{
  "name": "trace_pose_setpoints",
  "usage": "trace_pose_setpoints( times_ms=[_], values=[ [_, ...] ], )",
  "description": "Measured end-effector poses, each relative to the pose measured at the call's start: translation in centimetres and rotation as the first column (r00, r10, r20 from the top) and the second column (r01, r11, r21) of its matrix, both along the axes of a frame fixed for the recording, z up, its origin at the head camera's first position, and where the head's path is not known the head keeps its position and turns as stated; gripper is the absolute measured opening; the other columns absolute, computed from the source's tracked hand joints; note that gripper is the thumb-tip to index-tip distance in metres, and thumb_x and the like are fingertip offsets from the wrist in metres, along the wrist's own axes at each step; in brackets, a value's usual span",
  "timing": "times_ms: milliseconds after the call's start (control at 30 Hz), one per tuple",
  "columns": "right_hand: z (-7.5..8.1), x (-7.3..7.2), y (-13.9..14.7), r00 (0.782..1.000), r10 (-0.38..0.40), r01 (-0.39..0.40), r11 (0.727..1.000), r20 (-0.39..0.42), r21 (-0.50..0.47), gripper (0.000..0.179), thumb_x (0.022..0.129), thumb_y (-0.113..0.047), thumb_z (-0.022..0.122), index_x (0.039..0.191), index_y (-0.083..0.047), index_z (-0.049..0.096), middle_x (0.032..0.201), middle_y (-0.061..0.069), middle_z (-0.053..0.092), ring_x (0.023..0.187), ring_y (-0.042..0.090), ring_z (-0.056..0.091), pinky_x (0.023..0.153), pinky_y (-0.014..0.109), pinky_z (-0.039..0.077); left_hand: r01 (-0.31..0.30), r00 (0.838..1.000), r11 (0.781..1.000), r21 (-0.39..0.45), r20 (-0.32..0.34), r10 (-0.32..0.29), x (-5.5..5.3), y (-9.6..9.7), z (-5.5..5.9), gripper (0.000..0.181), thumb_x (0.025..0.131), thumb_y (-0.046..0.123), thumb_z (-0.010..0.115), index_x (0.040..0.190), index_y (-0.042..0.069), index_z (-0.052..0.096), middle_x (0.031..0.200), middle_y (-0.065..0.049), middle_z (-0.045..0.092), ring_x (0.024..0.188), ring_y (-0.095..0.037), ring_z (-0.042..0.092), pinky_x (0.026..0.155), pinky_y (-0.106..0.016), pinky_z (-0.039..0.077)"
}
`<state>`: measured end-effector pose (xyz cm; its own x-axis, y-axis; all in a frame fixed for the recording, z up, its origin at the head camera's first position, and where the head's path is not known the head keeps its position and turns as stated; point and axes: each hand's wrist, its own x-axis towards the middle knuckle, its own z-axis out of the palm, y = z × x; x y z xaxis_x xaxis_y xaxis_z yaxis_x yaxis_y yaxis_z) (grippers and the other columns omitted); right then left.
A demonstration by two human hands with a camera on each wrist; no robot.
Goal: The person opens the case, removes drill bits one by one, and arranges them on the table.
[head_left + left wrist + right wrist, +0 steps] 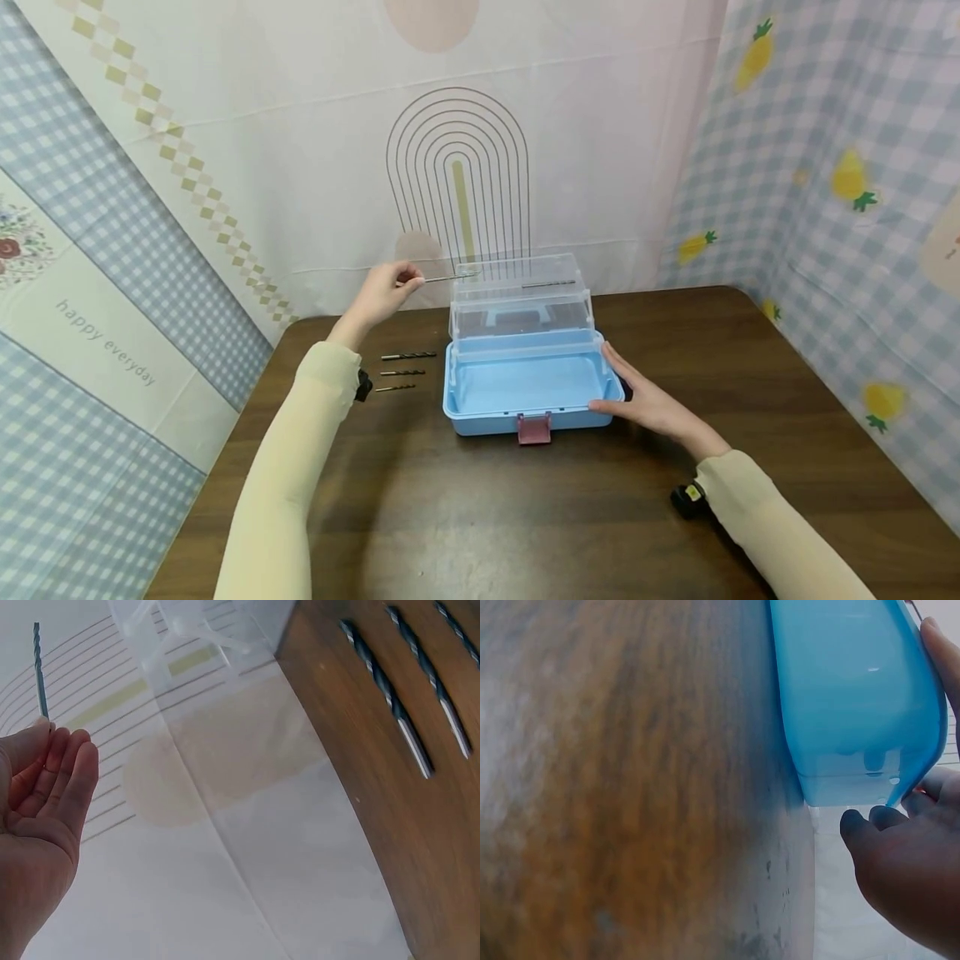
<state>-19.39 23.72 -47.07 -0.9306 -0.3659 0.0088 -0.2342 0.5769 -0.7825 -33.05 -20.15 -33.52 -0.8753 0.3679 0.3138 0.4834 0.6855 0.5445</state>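
Thumb and fingertips of my left hand [384, 293] pinch a drill bit [40, 671] by its plain shank, its fluted end pointing over the clear upper tray [517, 267] of a toolbox. That light-blue toolbox [459, 427] stands with its clear trays raised and its pink latch [534, 429] hanging at the front. Another drill bit [549, 283] lies in the upper tray. My right hand [648, 406] grips the toolbox's right end, thumb at the front rim and fingers along the side; in the right wrist view some fingertips bend at the rim.
Left of the toolbox, three drill bits of differing size lie in a column on the dark wooden table [487, 517]: a thick one [408, 356], a middle one [402, 372] and a thin one [395, 387]. Patterned cloth [585, 167] hangs behind and at both sides.
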Motion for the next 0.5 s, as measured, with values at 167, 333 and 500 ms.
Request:
trace_pose_setpoints(
  times_ms=[167,333,500],
  values=[
    [0.2,0.1,0.0,1.000,-0.002,0.002,1.000,0.008,0.000,0.103,0.092,-0.043,0.073,0.163,-0.028,-0.001,0.169,0.005,-0.007,0.152,0.044,0.002,0.110,0.075,0.014,-0.008,1.000,1.000,0.001,0.016,0.008,1.3,-1.0,0.1,0.016,0.103,0.013,0.060,0.104,-0.001,0.066,0.106,-0.017,0.068,0.104,-0.035,0.065,0.090,-0.048,0.053],
    [0.2,0.1,0.0,1.000,0.001,-0.001,1.000,0.010,-0.006,0.103,0.092,-0.043,0.073,0.163,-0.027,-0.001,0.169,0.005,-0.007,0.152,0.043,0.001,0.111,0.075,0.014,-0.015,1.000,1.000,-0.010,0.008,0.015,2.0,-1.8,0.1,0.017,0.103,0.015,0.060,0.105,0.000,0.067,0.105,-0.016,0.068,0.102,-0.033,0.066,0.089,-0.048,0.053],
    [0.0,0.0,0.0,1.000,-0.002,0.002,1.000,0.010,-0.001,0.103,0.092,-0.043,0.073,0.163,-0.028,0.000,0.169,0.007,-0.006,0.152,0.043,0.002,0.110,0.075,0.014,-0.010,1.000,1.000,-0.016,-0.008,0.010,2.7,-2.9,-0.4,0.016,0.102,0.013,0.061,0.104,-0.002,0.066,0.104,-0.019,0.069,0.100,-0.035,0.067,0.089,-0.049,0.054]
  ],
)
